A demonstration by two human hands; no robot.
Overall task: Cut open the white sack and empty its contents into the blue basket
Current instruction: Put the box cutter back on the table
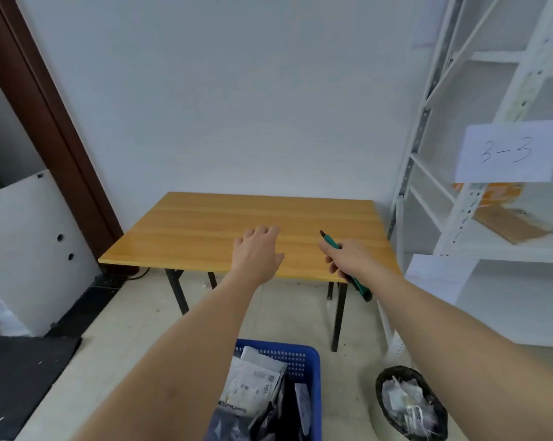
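My right hand (348, 259) is shut on a green utility knife (331, 242), whose tip points up and away over the wooden table (205, 224). My left hand (258, 253) reaches out over the table's front edge, fingers apart, holding nothing. On the floor below my arms stands the blue basket (307, 361), filled with grey and white mail bags and parcels. No white sack shows in this view.
A white metal shelf rack (459, 186) with a paper sign "3-3" stands at the right, holding a brown parcel. A black-lined waste bin (408, 405) sits right of the basket. A white board leans at the left beside a brown door frame.
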